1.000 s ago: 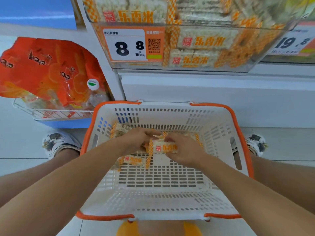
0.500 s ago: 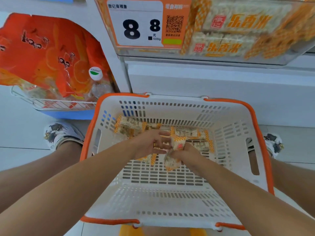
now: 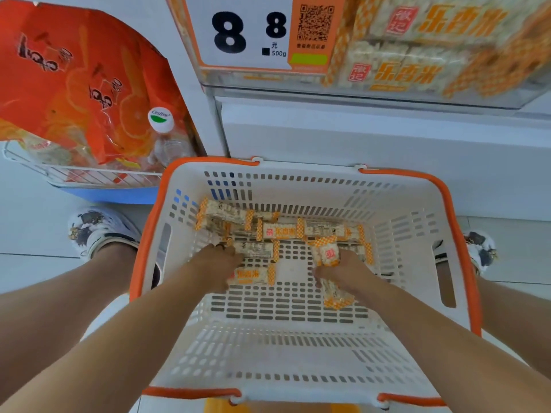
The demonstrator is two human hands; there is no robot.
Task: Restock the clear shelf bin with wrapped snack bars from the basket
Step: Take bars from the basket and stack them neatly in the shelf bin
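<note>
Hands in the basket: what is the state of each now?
Left hand: reaching among the bars, grip hidden, cannot tell.
Right hand: closed on snack bars.

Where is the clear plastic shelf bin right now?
Head view, top right: the clear plastic shelf bin sits above the white orange-rimmed basket, its white price label at its left end.

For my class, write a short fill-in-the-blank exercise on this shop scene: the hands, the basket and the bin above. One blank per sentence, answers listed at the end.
1. The white basket has a rim coloured ____.
2. The right hand is closed around wrapped snack bars, and it is inside the ____.
3. The large digits on the price label of the clear shelf bin are both ____.
4. The left hand reaches among the loose bars, which lie at the basket's ____ end.

Answers: orange; basket; 8; far
</note>
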